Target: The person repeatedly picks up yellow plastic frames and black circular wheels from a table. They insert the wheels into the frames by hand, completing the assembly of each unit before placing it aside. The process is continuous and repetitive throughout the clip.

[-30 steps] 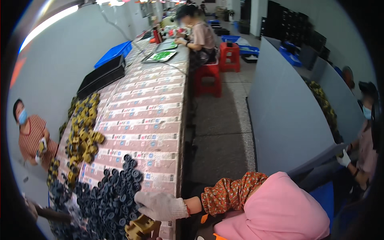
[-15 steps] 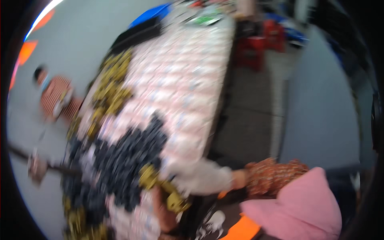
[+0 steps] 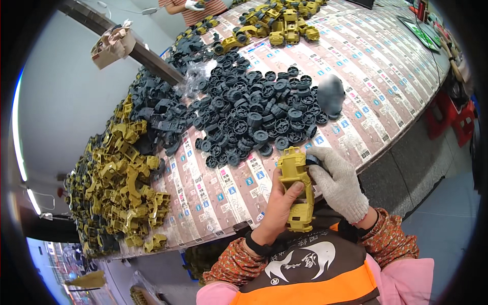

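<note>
Mustard-yellow car body here, black wheel, pale grey glove! Rust-red floral sleeves, brown apron with an orange band, slate-grey wheel pile, pink tabletop striped white with blue squares, red stools!

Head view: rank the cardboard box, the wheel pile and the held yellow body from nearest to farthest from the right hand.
1. Yellow body: just left of the right hand.
2. Wheel pile: ahead and left.
3. Cardboard box: upper left.

Single head-worn fisheye view from above, near and downward, over left hand, right hand and table.
</note>
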{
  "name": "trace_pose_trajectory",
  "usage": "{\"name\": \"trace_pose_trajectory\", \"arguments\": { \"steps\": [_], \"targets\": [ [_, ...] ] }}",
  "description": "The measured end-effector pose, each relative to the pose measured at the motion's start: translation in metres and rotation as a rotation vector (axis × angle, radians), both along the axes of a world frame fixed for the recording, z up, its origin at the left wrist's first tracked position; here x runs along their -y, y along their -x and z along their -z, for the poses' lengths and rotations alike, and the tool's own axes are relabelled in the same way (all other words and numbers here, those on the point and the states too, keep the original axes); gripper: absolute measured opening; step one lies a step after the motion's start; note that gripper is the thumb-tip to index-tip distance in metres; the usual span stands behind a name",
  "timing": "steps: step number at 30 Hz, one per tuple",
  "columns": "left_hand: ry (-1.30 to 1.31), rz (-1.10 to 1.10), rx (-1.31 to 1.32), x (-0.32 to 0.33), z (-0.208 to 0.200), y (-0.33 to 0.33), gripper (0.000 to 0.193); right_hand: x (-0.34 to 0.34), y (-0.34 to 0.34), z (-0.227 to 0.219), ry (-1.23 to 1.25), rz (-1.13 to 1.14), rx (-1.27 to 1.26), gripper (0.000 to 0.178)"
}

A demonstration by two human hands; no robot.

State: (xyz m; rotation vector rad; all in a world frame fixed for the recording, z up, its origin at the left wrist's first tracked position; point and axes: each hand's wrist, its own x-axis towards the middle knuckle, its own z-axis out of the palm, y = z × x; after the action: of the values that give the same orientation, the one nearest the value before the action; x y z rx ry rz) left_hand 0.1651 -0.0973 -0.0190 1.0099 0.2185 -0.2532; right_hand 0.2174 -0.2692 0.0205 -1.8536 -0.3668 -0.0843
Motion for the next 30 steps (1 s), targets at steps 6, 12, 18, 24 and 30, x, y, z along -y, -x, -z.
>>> {"name": "trace_pose_trajectory", "arguments": {
  "steps": [6,12,18,24,30],
  "targets": [
    [-0.185,0.018,0.111,0.000,0.006,0.000,0.075,0.001,0.004,-0.001,0.071,-0.035,-0.042,0.036],
    [-0.499,0.062,0.283,-0.002,0.005,-0.001,0.083,0.001,0.009,0.004,0.206,-0.046,0.171,0.039],
    [-0.618,0.128,0.313,-0.002,0.006,0.005,0.086,0.003,0.012,-0.004,0.390,-0.140,0.058,0.035],
    [-0.545,0.115,0.239,-0.007,0.009,0.007,0.083,0.004,-0.002,0.005,0.394,-0.194,0.137,0.028],
    [-0.121,-0.101,-0.076,-0.021,0.019,-0.005,0.052,0.007,-0.082,0.001,0.697,-0.011,0.485,0.016]
  ]
}}
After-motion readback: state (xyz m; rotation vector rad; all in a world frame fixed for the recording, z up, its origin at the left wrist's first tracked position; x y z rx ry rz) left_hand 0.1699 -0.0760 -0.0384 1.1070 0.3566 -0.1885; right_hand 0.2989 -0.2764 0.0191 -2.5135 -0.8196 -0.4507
